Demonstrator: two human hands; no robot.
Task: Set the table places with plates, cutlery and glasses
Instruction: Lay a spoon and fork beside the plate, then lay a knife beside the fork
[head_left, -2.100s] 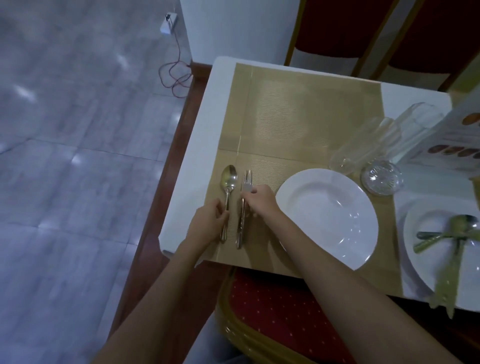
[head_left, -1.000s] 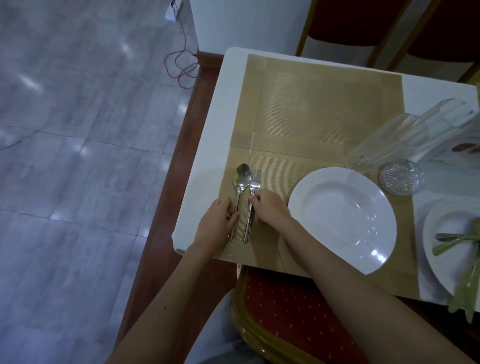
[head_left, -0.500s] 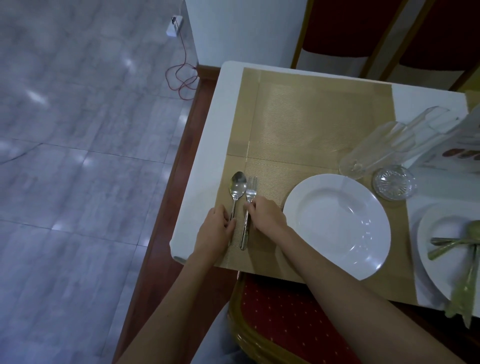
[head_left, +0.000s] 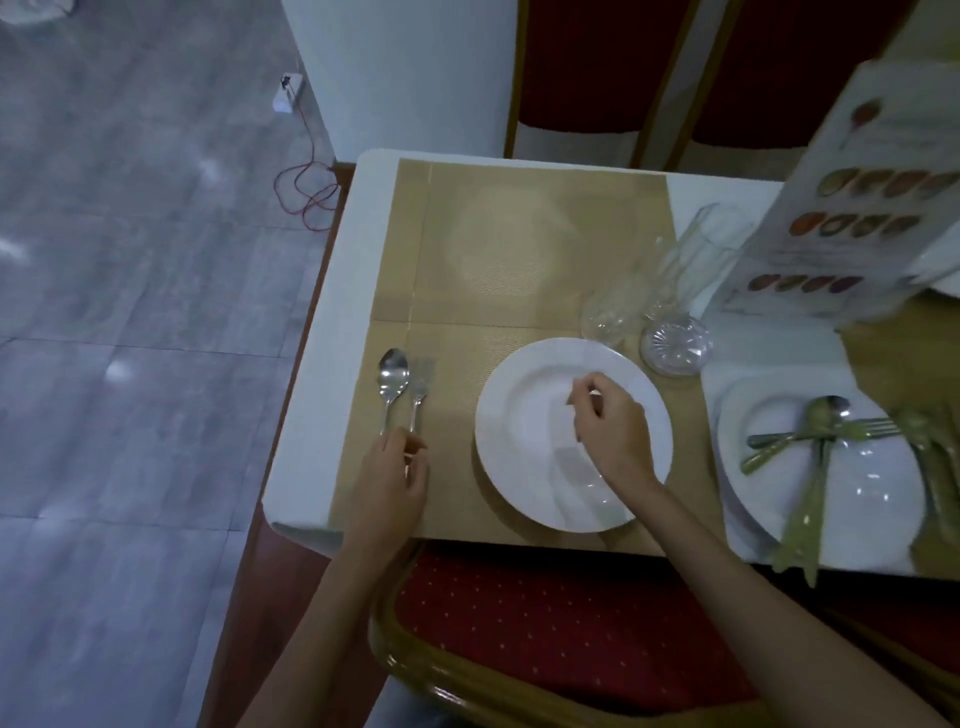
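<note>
The fork has been let go by the right hand (head_left: 615, 436), now loosely curled, empty, over the round white plate (head_left: 524, 410). The left hand (head_left: 389, 478) still pinches the shiny metal spoon (head_left: 393, 375) and fork (head_left: 418, 395) handles, so glasses seem next

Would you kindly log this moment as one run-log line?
left hand on spoon and fork handles | right hand over plate, empty | glasses unplaced
</note>
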